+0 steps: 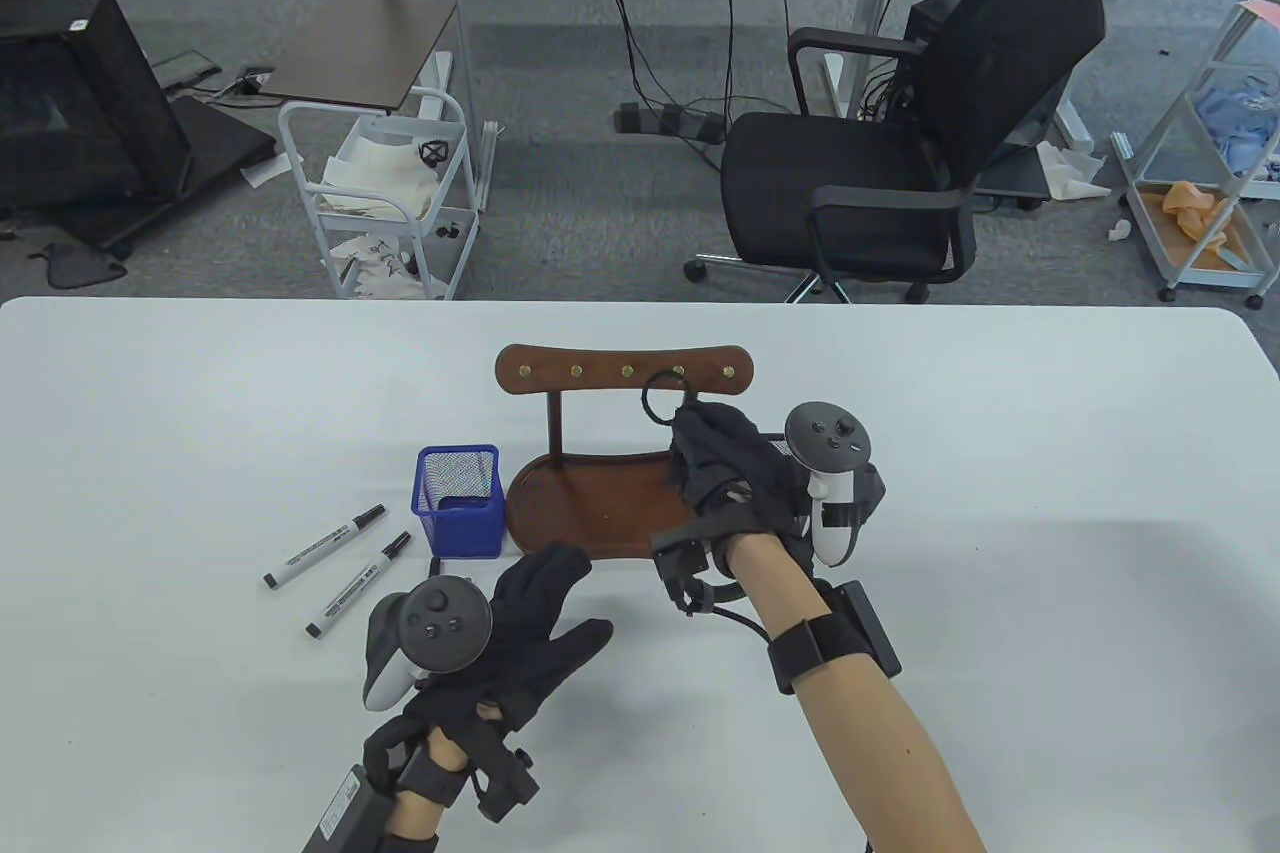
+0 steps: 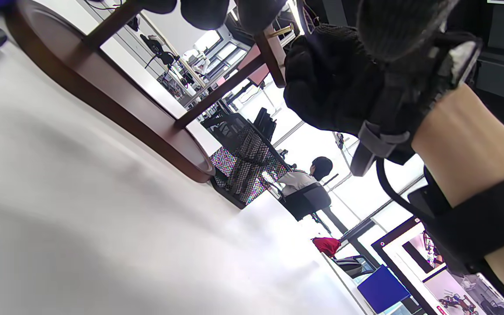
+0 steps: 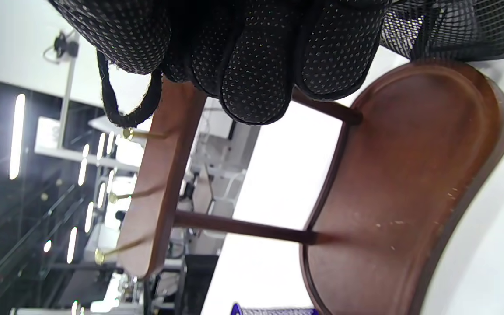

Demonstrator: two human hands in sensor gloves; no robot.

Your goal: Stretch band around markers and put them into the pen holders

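Note:
A black elastic band point(image 1: 644, 401) forms a small loop in front of the wooden peg rack point(image 1: 625, 370). My right hand point(image 1: 690, 428) pinches it with curled fingers. In the right wrist view the band point(image 3: 105, 98) hangs from my fingers point(image 3: 256, 57) just by a brass peg point(image 3: 127, 132); whether they touch is unclear. Two white markers point(image 1: 325, 548) point(image 1: 358, 585) lie on the table left of the blue mesh pen holder point(image 1: 458, 500). My left hand point(image 1: 545, 593) lies flat and open on the table near the rack's tray point(image 1: 590, 508), holding nothing.
A black mesh pen holder point(image 2: 247, 170) stands beside the rack's tray point(image 2: 103, 100), hidden behind my right hand in the table view; it also shows in the right wrist view point(image 3: 453, 26). Beyond the table's far edge are an office chair point(image 1: 900, 143) and a cart point(image 1: 385, 193).

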